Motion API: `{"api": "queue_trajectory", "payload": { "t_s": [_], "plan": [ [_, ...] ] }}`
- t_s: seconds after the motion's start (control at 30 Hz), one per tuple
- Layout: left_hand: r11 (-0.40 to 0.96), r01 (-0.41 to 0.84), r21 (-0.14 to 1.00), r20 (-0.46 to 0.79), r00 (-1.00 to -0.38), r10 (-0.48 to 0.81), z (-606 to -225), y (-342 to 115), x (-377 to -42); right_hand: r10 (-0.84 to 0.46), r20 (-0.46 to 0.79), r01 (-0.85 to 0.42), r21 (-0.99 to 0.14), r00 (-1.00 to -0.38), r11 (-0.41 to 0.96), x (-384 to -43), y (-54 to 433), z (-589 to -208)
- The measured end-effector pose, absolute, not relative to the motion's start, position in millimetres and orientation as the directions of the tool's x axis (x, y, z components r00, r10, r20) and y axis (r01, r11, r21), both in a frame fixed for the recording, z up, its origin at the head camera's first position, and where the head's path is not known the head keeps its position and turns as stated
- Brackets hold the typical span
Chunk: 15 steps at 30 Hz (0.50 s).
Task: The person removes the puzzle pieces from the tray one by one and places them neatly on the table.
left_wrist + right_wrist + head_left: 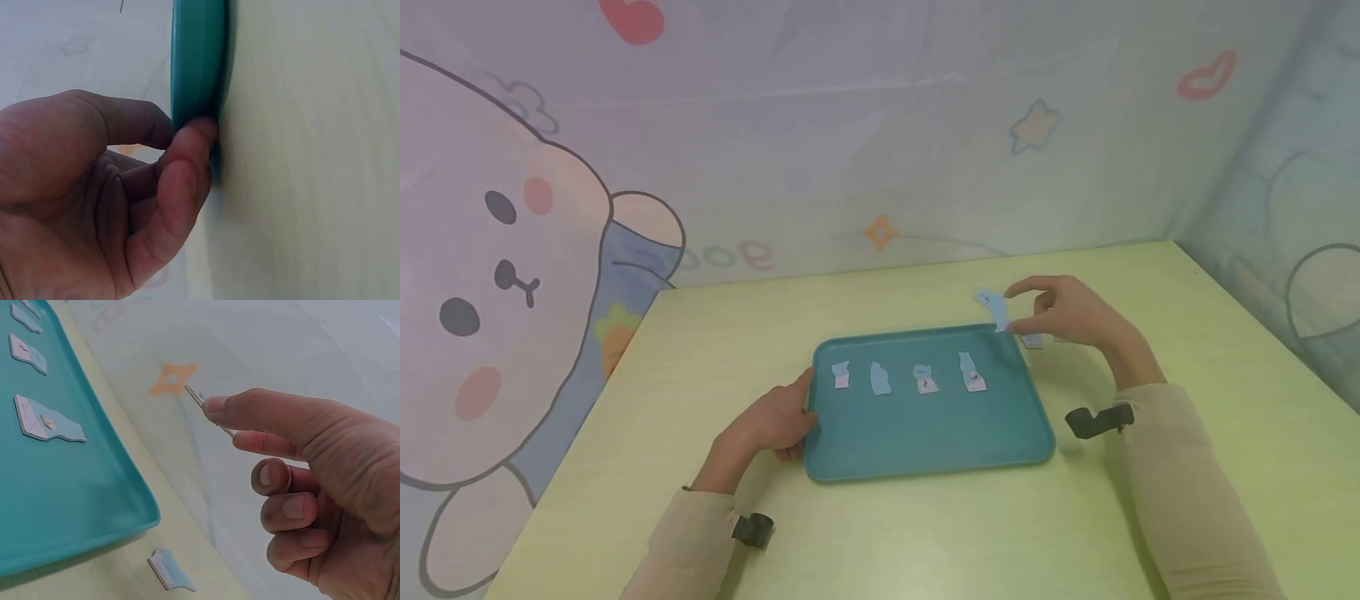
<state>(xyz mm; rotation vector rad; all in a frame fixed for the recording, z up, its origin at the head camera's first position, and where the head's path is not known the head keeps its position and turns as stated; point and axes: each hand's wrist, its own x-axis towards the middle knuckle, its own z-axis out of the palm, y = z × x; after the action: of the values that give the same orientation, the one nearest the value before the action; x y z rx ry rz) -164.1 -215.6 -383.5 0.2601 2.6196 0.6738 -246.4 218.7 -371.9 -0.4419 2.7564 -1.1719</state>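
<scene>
My right hand [1071, 312] pinches a flat light-blue puzzle piece [997, 309] between thumb and fingertips, above the far right corner of the teal tray [925, 437]. In the right wrist view that puzzle piece [195, 395] is seen nearly edge-on, and the other fingers curl below it. My left hand [780, 417] grips the tray's left rim, with thumb and fingers around the edge in the left wrist view. Several pale-blue and white pieces, one of them the wavy-edged piece [972, 372] at the right, lie in a row across the tray's far half.
Beside the tray's right edge, partly behind my right hand, a loose piece [1033, 341] lies on the pale yellow table [880, 542]; another pokes out close by. A printed curtain [850, 150] hangs behind the table. Each wrist wears a small black camera.
</scene>
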Motion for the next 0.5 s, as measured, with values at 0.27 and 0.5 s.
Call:
{"api": "queue_trajectory", "payload": {
  "t_s": [0.27,0.5],
  "plan": [
    [0.865,0.076,0.497,-0.35,-0.894,0.279,-383.0,-215.2,-163.7,-0.298,-0.002,-0.211,-0.702,-0.955,0.68,-244.8,227.2,-370.1],
    [0.867,0.067,0.493,-0.353,-0.896,0.27,-382.9,-215.2,-163.3,-0.295,-0.002,-0.21,-0.698,-0.955,0.685,-242.3,231.7,-367.1]
  ]
}}
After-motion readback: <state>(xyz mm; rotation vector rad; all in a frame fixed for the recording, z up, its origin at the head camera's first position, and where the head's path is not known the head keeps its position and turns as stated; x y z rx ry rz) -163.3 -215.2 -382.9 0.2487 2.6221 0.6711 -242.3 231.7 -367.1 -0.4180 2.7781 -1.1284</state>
